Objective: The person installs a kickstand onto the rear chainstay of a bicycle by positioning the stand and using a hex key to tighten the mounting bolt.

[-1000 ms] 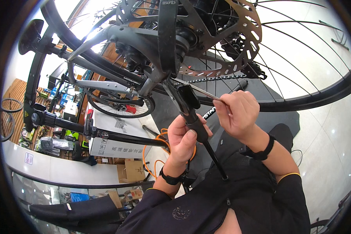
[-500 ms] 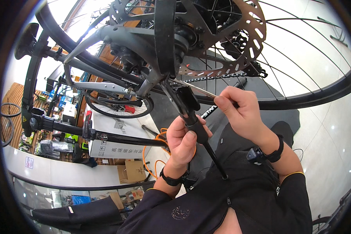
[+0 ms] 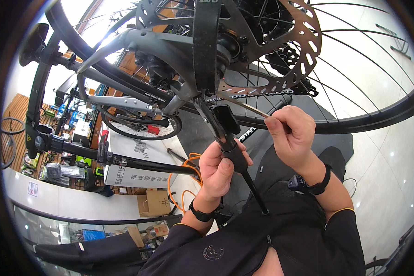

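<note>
A black kickstand (image 3: 254, 189) hangs from the grey bicycle frame (image 3: 177, 49) by the rear wheel axle, its leg slanting toward my lap. My left hand (image 3: 217, 172) wraps round its thick upper sleeve, fingers closed. My right hand (image 3: 293, 138) pinches the near end of a slim metal rod, apparently a hex key (image 3: 244, 105), between thumb and fingers. The rod's far end reaches the kickstand's mount beside the brake rotor (image 3: 304, 34); its exact contact there is hidden. A black strap (image 3: 206, 46) runs down in front of the hub.
The rear tyre (image 3: 363, 123) and its spokes arc above my right hand. Below the rotor runs the chain (image 3: 248, 94). A black stand arm (image 3: 142, 163) extends from the left. Beyond it are a white carton (image 3: 124, 177), an orange hose (image 3: 171, 184) and a small cardboard box (image 3: 154, 204).
My right hand has shifted slightly right and down with the rod, whose angle is a bit steeper. The left hand keeps its grip on the kickstand. The whole view has shifted slightly.
</note>
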{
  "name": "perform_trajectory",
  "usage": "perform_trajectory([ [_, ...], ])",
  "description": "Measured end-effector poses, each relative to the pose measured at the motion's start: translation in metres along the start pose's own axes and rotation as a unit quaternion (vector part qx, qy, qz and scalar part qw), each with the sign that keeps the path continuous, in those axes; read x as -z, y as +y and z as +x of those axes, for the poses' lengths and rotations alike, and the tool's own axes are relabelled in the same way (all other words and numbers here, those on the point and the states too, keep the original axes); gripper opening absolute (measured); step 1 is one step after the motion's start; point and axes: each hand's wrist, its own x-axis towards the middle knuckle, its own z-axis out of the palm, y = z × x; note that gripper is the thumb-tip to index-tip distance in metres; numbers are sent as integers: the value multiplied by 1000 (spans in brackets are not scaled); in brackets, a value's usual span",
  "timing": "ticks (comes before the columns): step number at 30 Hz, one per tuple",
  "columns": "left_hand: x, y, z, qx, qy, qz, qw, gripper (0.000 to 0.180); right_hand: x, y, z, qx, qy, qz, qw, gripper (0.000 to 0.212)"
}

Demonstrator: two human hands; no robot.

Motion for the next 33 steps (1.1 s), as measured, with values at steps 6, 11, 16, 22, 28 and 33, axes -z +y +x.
perform_trajectory([
  [6,0,-2,2,-13,-9,-3,1000,54,-7,-1,-6,28,18,-34,999,19],
  [11,3,-5,2,-9,-16,-15,1000,53,-8,-3,-5,110,37,-152,981,20],
  [16,-3,-2,1,3,6,-12,1000,49,-7,7,3,211,102,-237,943,20],
  [22,-13,4,-1,-1,34,17,999,42,-8,-9,-5,6,11,-34,999,21],
  [28,-15,0,1,-15,40,16,999,40,27,-1,22,-459,-255,509,682,32],
  [33,2,-5,0,-17,-18,-62,998,40,34,-6,22,-418,-215,486,736,19],
])
